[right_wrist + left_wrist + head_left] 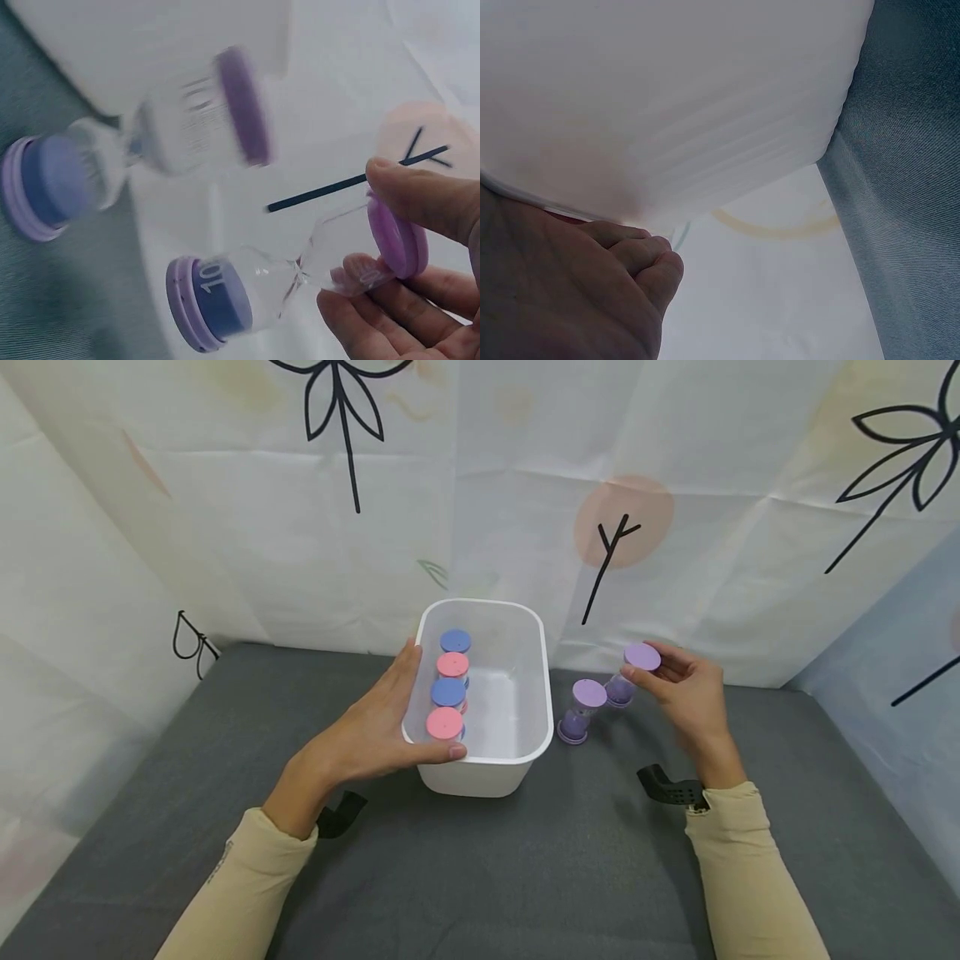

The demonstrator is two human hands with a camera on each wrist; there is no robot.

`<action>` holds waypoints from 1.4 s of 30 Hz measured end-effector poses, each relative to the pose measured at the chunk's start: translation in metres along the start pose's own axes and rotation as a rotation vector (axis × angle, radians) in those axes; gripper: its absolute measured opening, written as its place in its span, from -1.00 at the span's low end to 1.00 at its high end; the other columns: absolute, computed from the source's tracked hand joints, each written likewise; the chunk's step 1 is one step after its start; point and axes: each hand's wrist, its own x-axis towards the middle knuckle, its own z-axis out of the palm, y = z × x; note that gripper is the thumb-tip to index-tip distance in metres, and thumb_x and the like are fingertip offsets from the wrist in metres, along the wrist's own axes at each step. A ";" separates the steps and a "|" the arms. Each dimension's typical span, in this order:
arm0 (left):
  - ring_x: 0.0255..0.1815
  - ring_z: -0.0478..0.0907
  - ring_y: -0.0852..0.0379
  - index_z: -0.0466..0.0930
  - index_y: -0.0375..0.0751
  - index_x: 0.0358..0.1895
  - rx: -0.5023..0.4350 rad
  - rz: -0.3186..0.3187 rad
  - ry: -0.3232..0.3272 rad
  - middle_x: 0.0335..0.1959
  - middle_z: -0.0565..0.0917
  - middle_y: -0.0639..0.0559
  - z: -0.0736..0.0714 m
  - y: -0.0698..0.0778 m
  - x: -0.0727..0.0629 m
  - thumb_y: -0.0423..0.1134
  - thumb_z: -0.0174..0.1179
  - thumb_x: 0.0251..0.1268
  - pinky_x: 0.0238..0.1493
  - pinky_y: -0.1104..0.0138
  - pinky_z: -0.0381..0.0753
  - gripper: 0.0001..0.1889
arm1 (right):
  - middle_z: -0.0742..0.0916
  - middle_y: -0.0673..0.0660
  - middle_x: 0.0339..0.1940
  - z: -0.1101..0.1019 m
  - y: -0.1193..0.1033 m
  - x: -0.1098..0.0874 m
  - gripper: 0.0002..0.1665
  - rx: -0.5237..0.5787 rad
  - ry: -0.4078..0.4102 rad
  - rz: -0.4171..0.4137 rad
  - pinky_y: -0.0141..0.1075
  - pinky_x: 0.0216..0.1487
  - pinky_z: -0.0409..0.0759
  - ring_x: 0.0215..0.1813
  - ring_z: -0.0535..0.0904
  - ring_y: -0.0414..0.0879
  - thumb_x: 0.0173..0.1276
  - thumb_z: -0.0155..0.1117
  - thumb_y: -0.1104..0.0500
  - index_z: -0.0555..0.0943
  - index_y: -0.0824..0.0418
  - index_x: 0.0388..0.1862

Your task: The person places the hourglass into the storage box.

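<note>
My right hand (686,689) pinches the lilac top cap of a purple hourglass (300,266) between thumb and fingers; the purple sand lies in its lower bulb. Just left of it a second purple hourglass (588,695) stands upright on the table. My left hand (367,718) holds the white bin (546,693) at its near left corner, thumb along the front rim and fingers along the left side. Inside the bin, against its left wall, stand hourglasses in a row with blue caps (447,692) and pink caps (445,724).
The dark grey table (487,877) runs back to a white patterned cloth (517,460), which hangs close behind the bin and the hourglasses. Cloth also closes off the left and right sides. Each wrist wears a black strap (667,787).
</note>
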 end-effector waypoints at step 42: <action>0.65 -0.27 0.10 -0.48 0.12 0.65 0.008 -0.023 -0.007 0.67 -0.36 0.15 0.000 -0.001 -0.001 0.41 0.40 0.01 0.49 -0.15 0.07 0.37 | 0.73 0.37 0.05 0.059 -0.094 -0.068 -0.37 0.349 -0.223 -0.377 -0.28 0.04 0.64 0.05 0.67 0.10 0.06 0.46 0.63 0.58 0.56 0.19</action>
